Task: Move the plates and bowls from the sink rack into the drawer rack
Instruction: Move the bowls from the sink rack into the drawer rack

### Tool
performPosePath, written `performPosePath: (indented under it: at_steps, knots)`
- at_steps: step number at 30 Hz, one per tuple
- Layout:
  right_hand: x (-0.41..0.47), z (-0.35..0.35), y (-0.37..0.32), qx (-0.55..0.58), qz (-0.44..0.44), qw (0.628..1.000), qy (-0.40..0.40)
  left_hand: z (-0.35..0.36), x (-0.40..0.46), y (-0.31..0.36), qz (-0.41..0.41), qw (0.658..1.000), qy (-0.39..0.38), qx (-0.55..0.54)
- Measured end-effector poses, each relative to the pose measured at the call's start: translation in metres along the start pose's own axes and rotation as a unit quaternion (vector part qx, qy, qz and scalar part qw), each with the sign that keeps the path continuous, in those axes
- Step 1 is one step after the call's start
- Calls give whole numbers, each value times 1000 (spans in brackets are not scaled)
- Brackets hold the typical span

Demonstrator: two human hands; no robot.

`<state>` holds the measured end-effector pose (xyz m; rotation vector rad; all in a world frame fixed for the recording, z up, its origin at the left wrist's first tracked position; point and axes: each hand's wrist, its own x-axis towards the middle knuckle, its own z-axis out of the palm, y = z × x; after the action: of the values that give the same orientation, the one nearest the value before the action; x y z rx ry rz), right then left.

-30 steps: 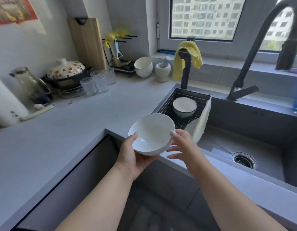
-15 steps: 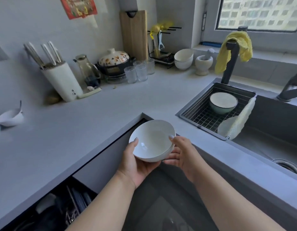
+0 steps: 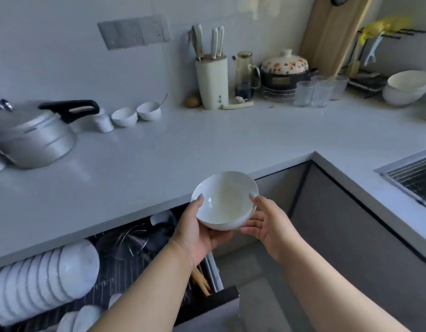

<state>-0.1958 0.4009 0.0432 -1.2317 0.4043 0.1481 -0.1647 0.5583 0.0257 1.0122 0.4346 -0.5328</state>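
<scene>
A white bowl (image 3: 225, 200) is held in front of the counter edge, above the right end of the open drawer rack (image 3: 125, 264). My left hand (image 3: 197, 231) cups it from below with the thumb on its left rim. My right hand (image 3: 267, 224) holds its right side, thumb on the rim and fingers under it. In the drawer stands a row of several white plates (image 3: 44, 279) on edge, with smaller white dishes (image 3: 80, 317) in front. Only a corner of the sink rack (image 3: 415, 176) shows at the right edge.
The grey counter (image 3: 159, 149) carries a steel kettle (image 3: 32, 137), small white cups (image 3: 135, 113), a knife block (image 3: 212, 80), a jar, a flowered pot (image 3: 285, 68), glasses (image 3: 319, 92) and stacked white bowls (image 3: 408, 89). Chopsticks (image 3: 202, 281) lie in the drawer's right side.
The view has swung left from the sink to the open drawer. Both hands have carried the bowl away from the sink rack and over the drawer's right end.
</scene>
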Motion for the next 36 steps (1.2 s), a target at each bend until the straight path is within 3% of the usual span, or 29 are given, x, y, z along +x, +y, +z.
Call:
performPosePath:
  at_steps: [6,10,12,18,24,30,36]
  knots:
    - [11,97,61,-59,50,997,-23,-123,-21,22,26,988,119,97]
    - [21,145,108,-125,84,988,-45,-212,-36,29,41,958,221,176]
    - [28,163,133,-171,90,980,-42,-257,-45,27,45,924,266,272]
    - [45,193,193,-292,138,946,-17,-335,-70,-8,28,765,332,551]
    - [51,207,224,-485,168,858,-6,-354,-76,-27,29,690,299,658]
    - [60,228,250,-620,188,760,-50,-354,-67,-23,-18,700,353,621]
    - [71,247,280,-671,212,704,-96,-354,-66,-25,-12,674,363,643]
